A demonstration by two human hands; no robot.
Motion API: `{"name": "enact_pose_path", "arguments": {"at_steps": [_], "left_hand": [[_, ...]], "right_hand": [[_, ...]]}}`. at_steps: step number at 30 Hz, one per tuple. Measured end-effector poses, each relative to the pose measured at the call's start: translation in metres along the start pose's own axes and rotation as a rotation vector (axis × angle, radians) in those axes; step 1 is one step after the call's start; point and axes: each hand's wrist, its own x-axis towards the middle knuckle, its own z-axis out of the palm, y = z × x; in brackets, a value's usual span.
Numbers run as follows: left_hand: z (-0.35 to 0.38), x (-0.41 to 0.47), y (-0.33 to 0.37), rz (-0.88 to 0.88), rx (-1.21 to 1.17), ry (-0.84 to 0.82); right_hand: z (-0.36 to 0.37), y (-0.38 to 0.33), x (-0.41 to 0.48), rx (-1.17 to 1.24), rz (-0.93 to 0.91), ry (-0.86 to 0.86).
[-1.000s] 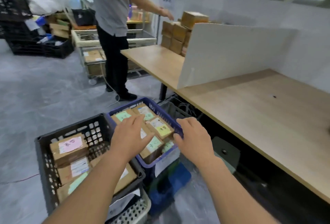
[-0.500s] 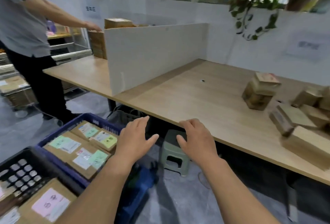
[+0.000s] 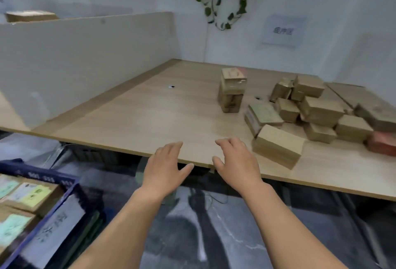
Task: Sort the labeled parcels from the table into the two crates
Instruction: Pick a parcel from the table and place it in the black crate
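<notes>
Fingers (image 3: 174, 147) on both hands are lying loosely spread, gripping nothing. At far left, a blue crate (image 3: 49, 177) is holding labeled parcels (image 3: 32, 193) bearing green and yellow stickers. The left hand (image 3: 165, 168) is hovering over the near edge of the desk (image 3: 139, 123), with the right hand (image 3: 235, 165) just beside it. A two-high parcel stack (image 3: 231, 95) is standing farther back. A brown parcel (image 3: 278, 146) is lying near the right hand, and a heap of parcels (image 3: 319, 112) is sitting beyond it.

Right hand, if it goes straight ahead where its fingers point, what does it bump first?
Likely nothing soon: the right hand points across bare table. The tall stack of parcels stands farther on, maybe just right of its line; depth is unclear.
</notes>
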Motion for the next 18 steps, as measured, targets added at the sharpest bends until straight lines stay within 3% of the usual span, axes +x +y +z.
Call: {"name": "enact_pose_path", "arguments": {"at_steps": [18], "left_hand": [[0.107,0.100,0.182,0.336,0.005,-0.198]], "right_hand": [[-0.038,0.206,-0.008,0.002,0.375,0.102]]}}
